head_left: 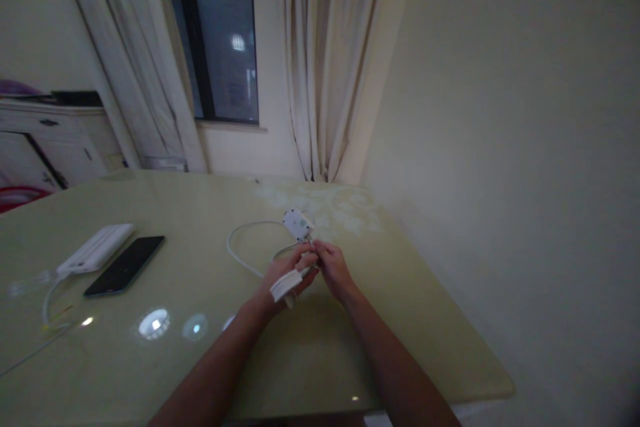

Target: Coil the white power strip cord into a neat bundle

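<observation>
The white cable (239, 255) lies in a loose loop on the tabletop (200, 360), a little right of the middle. Its end runs to a small white adapter (298, 223) just beyond the fingers. The left hand (286, 273) and right hand (334, 268) meet fingertip to fingertip, both pinching the cable close to the adapter. A white strip (284, 285) shows under the left palm, but what it is I cannot tell.

The cord looks light, limp and smooth, so it probably grips best at its stiffer end. The adapter seems rigid and easy to take by its sides.

Well apart to the left lie a black phone (125, 265) and a white power bank (96, 248).
</observation>
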Motion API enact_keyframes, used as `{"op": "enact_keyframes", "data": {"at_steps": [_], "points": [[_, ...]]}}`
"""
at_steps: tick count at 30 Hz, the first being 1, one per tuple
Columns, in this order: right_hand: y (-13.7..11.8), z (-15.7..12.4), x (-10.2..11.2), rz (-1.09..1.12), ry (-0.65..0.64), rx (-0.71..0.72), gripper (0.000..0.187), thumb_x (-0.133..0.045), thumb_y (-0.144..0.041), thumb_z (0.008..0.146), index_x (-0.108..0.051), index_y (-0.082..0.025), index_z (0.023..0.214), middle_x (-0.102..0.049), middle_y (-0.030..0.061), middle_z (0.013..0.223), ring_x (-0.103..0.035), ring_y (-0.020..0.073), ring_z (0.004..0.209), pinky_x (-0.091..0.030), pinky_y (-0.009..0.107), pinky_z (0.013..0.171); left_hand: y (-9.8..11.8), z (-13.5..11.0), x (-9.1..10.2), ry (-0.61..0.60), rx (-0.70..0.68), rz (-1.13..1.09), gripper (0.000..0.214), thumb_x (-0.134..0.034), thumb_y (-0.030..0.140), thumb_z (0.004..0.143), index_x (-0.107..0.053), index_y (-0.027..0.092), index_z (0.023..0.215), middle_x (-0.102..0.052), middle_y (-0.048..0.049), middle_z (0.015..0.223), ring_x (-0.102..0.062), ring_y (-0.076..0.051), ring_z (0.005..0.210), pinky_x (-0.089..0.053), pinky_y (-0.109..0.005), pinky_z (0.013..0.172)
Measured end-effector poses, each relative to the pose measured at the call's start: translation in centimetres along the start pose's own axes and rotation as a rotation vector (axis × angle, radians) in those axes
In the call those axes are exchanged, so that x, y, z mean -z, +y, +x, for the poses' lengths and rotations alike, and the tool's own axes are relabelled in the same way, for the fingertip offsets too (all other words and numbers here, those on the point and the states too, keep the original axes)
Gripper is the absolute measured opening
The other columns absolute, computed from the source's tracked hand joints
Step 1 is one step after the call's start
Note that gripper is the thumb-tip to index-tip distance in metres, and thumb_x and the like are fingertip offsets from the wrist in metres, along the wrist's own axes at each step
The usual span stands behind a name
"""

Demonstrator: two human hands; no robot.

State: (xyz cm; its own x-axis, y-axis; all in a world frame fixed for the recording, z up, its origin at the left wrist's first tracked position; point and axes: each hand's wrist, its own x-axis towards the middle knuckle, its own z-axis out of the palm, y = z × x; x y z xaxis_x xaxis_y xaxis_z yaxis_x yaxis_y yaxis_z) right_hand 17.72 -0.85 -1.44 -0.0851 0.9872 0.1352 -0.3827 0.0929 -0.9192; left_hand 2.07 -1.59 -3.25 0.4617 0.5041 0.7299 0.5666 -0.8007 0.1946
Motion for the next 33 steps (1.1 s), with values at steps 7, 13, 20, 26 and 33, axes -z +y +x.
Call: {"op": "enact_keyframes", "data": {"at_steps": [7, 13, 20, 26, 33], "points": [[-1.0, -0.1, -1.1, 0.100, -0.022, 0.072, 0.036, -0.073, -0.050, 0.083, -0.078, -0.017, 0.094, -0.072, 0.0052, 0.088, -0.060, 0.0154, 0.076, -0.049, 0.026, 0.070, 1.3, 0.6, 0.2, 0.143, -0.106, 0.231, 0.050, -0.051, 0.013, 0.099, -0.045, 0.019, 0.148, -0.065, -0.0149, 0.139, -0.063, -0.025, 0.125, -0.052, -0.042, 0.103], [-1.7, -0.9, -1.6, -0.007, -0.087, 0.155, 0.034, -0.066, -0.047, 0.091, -0.076, -0.021, 0.110, -0.073, 0.0065, 0.108, -0.065, 0.0210, 0.102, -0.047, 0.036, 0.103, -0.1, 0.5, 1.3, 0.241, -0.115, 0.223, 0.035, -0.057, 0.020, 0.100, -0.055, 0.021, 0.134, -0.074, -0.0132, 0.124, -0.073, -0.022, 0.101, -0.055, -0.035, 0.085], [-1.6, -0.8, -1.3, -0.201, -0.081, 0.202, 0.042, -0.062, -0.059, 0.092, -0.077, -0.020, 0.094, -0.071, 0.0052, 0.091, -0.062, 0.0195, 0.087, -0.049, 0.034, 0.093, -0.4, 0.6, 2.0, 0.298, -0.153, 0.235, 0.021, -0.065, 0.025, 0.096, -0.062, 0.023, 0.117, -0.076, -0.0100, 0.118, -0.073, -0.022, 0.106, -0.055, -0.037, 0.090], [-1.1, -0.3, -0.2, -0.246, -0.138, 0.162, 0.046, -0.066, -0.061, 0.089, -0.073, -0.017, 0.078, -0.062, 0.0017, 0.073, -0.053, 0.0156, 0.071, -0.045, 0.028, 0.073, 0.2, 0.8, 2.3, 0.275, -0.264, 0.184, 0.023, -0.068, 0.022, 0.094, -0.059, 0.022, 0.116, -0.071, -0.0121, 0.130, -0.059, -0.026, 0.135, -0.053, -0.042, 0.106], [-1.3, -0.4, -0.2, -0.295, -0.170, 0.161, 0.055, -0.063, -0.068, 0.088, -0.067, -0.016, 0.069, -0.055, -0.0004, 0.066, -0.049, 0.0142, 0.066, -0.040, 0.026, 0.066, -0.6, 1.0, 1.6, 0.210, -0.226, 0.108, 0.021, -0.069, 0.028, 0.093, -0.058, 0.023, 0.110, -0.068, -0.0138, 0.135, -0.061, -0.026, 0.133, -0.049, -0.050, 0.112]]}}
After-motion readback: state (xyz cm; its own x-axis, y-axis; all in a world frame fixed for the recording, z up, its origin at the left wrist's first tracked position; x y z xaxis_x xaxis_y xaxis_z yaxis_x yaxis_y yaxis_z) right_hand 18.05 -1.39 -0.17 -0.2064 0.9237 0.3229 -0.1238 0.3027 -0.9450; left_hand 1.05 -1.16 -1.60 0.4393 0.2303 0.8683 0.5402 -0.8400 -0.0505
